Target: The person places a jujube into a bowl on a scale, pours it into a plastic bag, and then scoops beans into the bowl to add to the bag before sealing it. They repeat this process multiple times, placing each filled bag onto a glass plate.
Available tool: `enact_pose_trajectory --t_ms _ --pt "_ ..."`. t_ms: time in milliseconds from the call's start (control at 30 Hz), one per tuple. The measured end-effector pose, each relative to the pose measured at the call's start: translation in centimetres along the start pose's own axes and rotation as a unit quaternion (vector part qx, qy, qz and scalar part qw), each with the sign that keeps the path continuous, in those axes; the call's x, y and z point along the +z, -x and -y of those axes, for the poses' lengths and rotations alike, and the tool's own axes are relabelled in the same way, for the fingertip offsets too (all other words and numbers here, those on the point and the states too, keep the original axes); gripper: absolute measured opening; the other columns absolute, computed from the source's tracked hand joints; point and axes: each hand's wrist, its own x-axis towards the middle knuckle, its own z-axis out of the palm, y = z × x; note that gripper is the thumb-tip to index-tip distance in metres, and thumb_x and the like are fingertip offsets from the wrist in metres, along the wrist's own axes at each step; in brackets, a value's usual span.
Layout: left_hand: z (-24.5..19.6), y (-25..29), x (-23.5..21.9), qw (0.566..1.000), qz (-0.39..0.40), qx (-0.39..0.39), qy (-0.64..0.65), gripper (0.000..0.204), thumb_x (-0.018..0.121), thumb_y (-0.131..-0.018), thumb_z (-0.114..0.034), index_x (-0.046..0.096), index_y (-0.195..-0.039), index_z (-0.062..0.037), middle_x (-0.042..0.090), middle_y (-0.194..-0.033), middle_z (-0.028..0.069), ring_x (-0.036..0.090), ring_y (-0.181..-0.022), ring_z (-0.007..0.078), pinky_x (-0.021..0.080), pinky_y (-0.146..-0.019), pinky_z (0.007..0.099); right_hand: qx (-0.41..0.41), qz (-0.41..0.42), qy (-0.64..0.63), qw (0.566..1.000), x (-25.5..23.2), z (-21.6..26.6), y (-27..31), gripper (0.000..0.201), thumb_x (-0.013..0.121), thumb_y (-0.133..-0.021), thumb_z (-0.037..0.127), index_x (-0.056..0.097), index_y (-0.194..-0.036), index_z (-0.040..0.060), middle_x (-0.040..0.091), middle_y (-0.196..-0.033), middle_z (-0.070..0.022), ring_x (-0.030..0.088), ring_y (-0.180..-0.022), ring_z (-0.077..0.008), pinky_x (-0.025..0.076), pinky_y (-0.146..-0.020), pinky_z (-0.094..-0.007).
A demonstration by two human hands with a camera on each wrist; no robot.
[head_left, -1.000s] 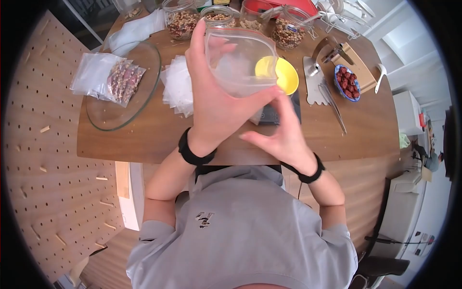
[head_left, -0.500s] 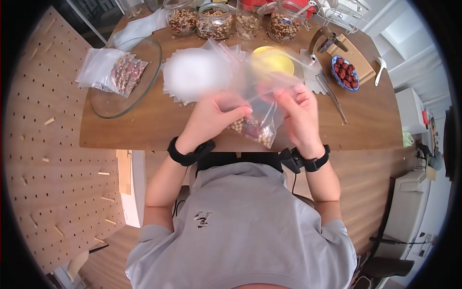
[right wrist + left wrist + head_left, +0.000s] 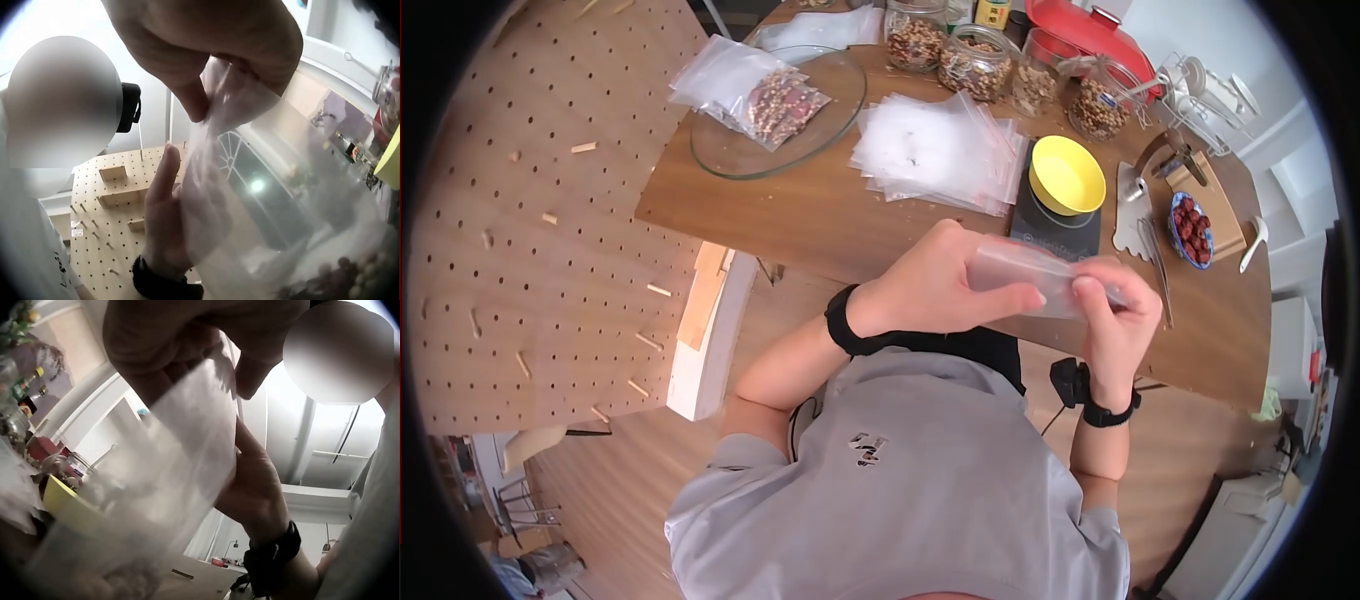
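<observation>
Left grip [image 3: 935, 285] and right grip [image 3: 1122, 310] pinch a clear bag [image 3: 1022, 268], yellow bowl [image 3: 1068, 172] and black scale [image 3: 1050, 228] just beyond

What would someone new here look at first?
Probably the bright yellow bowl, which sits on the dark scale. Then the clear bag, which the left hand and right hand hold near the front edge of the table. The blue-patterned bowl of dark red pieces, to the right of the scale, might catch your eye too.

- Contents [image 3: 131, 581] of the plastic bag [image 3: 187, 437] are looking blurred in the left wrist view.
- The yellow bowl [image 3: 390, 164] is running off the right wrist view's edge.
- A jar label [image 3: 1108, 100] is appearing illegibly small.
</observation>
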Motion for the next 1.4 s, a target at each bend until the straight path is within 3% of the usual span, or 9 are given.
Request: enact_pose_trajectory --t_ms 267,400,467,600,767,900,1067,1167,1400 --pt "-0.1 1.7 -0.7 0.997 -0.01 0.05 -0.057 0.023 0.074 -0.093 -0.02 0.078 -0.11 -0.006 0.075 -0.081 0.0142 0.07 -0.063 0.0224 0.053 -0.062 0.0307 -0.024 -0.051 0.053 0.997 -0.1 1.3 2.1 0.011 0.069 -0.091 -0.003 0.076 -0.099 -0.0073 0.078 -0.09 -0.0128 0.07 -0.078 -0.0125 0.056 -0.073 -0.0248" --pt "0.3 2.0 -1.4 0.994 0.072 -0.055 -0.054 0.021 0.071 -0.095 -0.017 0.077 -0.111 -0.0051 0.074 -0.08 0.0141 0.073 -0.066 0.0231 0.054 -0.064 0.0297 -0.071 -0.078 0.048 0.993 -1.1 0.0 2.1 0.015 0.067 -0.096 0.004 0.073 -0.104 -0.0074 0.076 -0.094 -0.0154 0.071 -0.081 -0.0161 0.056 -0.073 -0.0272" --pt "0.8 2.1 -2.8 0.995 0.031 -0.01 -0.091 0.02 0.07 -0.095 -0.015 0.077 -0.11 -0.0037 0.076 -0.083 0.0128 0.074 -0.07 0.0203 0.055 -0.067 0.0294 -0.095 -0.131 0.006 0.987 -1.4 -1.3 1.7 0.02 0.065 -0.099 0.009 0.07 -0.109 -0.0075 0.075 -0.096 -0.0173 0.07 -0.082 -0.0185 0.056 -0.074 -0.0288" --pt "-0.4 1.4 -8.3 0.989 -0.08 0.0 -0.122 0.018 0.066 -0.097 -0.007 0.075 -0.111 -0.0001 0.079 -0.092 0.0107 0.074 -0.078 0.0151 0.058 -0.072 0.0296 -0.026 -0.142 -0.032 0.989 -2.9 -2.8 1.7 0.02 0.056 -0.106 0.012 0.065 -0.108 -0.0055 0.074 -0.095 -0.0195 0.071 -0.081 -0.0203 0.057 -0.074 -0.0298" --pt "-2.9 -2.1 -17.8 0.947 -0.267 -0.158 -0.088 0.025 0.053 -0.107 -0.011 0.069 -0.117 0.0053 0.076 -0.094 0.0147 0.074 -0.08 0.0185 0.06 -0.069 0.03 0.113 -0.048 -0.011 0.992 -3.0 -4.8 3.0 0.014 0.057 -0.104 0.005 0.066 -0.103 -0.0057 0.075 -0.093 -0.0166 0.07 -0.079 -0.0169 0.057 -0.075 -0.0286" --pt "1.7 -2.8 -31.0 0.905 -0.412 -0.093 -0.056 0.024 0.066 -0.102 -0.021 0.074 -0.105 0.0014 0.075 -0.091 0.0043 0.06 -0.069 0.0052 0.045 -0.06 0.0193 0.159 -0.062 -0.017 0.985 -3.6 -6.1 3.9 0.014 0.057 -0.104 0.006 0.066 -0.104 -0.0056 0.075 -0.092 -0.0152 0.07 -0.079 -0.0162 0.057 -0.075 -0.0277" --pt "6.9 -1.9 -40.6 0.858 -0.468 -0.189 -0.099 0.024 0.07 -0.098 -0.02 0.075 -0.1 0.0031 0.076 -0.091 0.0121 0.069 -0.07 0.0168 0.052 -0.063 0.024 0.167 -0.084 0.003 0.982 -4.8 -6.0 4.4 0.014 0.057 -0.104 0.006 0.066 -0.104 -0.0055 0.075 -0.092 -0.0145 0.07 -0.079 -0.016 0.056 -0.075 -0.0278" --pt "8.9 -0.2 -44.8 0.77 -0.431 -0.281 -0.376 0.023 0.073 -0.092 -0.018 0.074 -0.092 0.005 0.074 -0.082 0.013 0.067 -0.064 0.0173 0.051 -0.057 0.0269 0.174 -0.087 0.004 0.981 -5.3 -5.8 4.6 0.014 0.058 -0.104 0.006 0.066 -0.105 -0.0054 0.075 -0.092 -0.0145 0.07 -0.079 -0.0161 0.056 -0.075 -0.0279" --pt "9.9 -0.3 -45.0 0.803 -0.439 -0.298 -0.272 0.025 0.078 -0.085 -0.021 0.073 -0.084 0.0035 0.068 -0.068 0.0091 0.061 -0.053 0.0138 0.044 -0.045 0.0265 0.193 -0.069 -0.036 0.978 -5.7 -6.1 4.7 0.013 0.058 -0.103 0.003 0.067 -0.106 -0.0061 0.075 -0.093 -0.0146 0.071 -0.082 -0.0167 0.058 -0.078 -0.0286"
